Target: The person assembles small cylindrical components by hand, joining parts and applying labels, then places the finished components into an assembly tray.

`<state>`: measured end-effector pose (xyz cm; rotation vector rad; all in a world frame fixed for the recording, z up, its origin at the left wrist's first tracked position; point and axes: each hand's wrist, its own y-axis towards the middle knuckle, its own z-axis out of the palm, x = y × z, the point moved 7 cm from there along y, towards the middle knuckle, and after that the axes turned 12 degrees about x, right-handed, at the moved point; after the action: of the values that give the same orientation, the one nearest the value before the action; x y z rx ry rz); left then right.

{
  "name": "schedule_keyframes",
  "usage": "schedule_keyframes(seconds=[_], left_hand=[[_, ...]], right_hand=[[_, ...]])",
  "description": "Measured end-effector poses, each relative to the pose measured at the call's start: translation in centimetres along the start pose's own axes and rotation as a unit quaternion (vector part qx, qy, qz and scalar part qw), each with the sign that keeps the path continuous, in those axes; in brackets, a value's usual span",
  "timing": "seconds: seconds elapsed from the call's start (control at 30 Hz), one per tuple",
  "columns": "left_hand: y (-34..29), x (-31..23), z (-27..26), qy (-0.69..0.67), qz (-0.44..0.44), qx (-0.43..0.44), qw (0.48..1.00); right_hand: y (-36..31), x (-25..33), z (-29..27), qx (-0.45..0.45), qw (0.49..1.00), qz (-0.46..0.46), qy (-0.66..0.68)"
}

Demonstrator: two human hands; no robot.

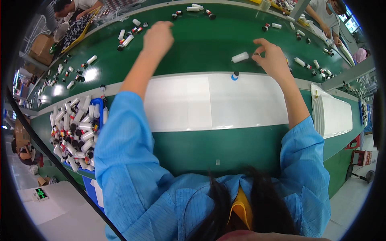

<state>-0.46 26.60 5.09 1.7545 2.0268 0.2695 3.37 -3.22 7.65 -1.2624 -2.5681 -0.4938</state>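
Right hand (270, 58) curls thumb and forefinger just beside a translucent white bottle (240, 57) lying on its side on the green bench (201, 44); whether it pinches anything is unclear. Left hand (158, 39) reaches near other small bottles (128, 40), its grip hidden. The white bottle looks like light, smooth plastic, likely to roll or slip; a gentle pinch across its middle should suit.

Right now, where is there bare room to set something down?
The green belt between the left hand and the white bottle beside the right hand; the white sheets below the small blue-and-black piece; the near green tabletop between sheets and shirt, save one tiny scrap. Crowded: the blue crate at left, heaped with bottles.
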Motion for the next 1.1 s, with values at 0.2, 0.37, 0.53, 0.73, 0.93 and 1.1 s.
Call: schedule_keyframes(seconds=[0.2, 0.37, 0.53, 0.73, 0.93, 1.1], left_hand=[[5.9, 11.5, 5.4, 0.091, -0.154, 0.069, 0.981], [5.7, 11.8, 6.1, 0.104, -0.163, 0.06, 0.979], [5.5, 12.5, 6.6, 0.106, -0.075, 0.105, 0.986], [1.0, 4.2, 1.7, -0.231, -0.005, -0.035, 0.972], [-7.9, -6.4, 3.0, -0.438, 0.135, 0.033, 0.888], [-7.0, -10.3, 4.0, -0.454, 0.105, 0.034, 0.884]], right_hand=[[-2.4, 2.7, 2.9, 0.039, 0.984, -0.131, 0.116], [-5.5, 6.4, 9.3, 0.128, 0.951, -0.174, 0.222], [-5.3, 6.2, 7.7, 0.072, 0.955, -0.173, 0.23], [-3.8, 2.1, 6.5, 0.092, 0.996, -0.002, 0.012], [-4.4, 1.5, 6.4, -0.016, 0.994, -0.106, 0.013], [-5.1, -2.6, 4.1, 0.007, 0.999, -0.039, 0.013]])
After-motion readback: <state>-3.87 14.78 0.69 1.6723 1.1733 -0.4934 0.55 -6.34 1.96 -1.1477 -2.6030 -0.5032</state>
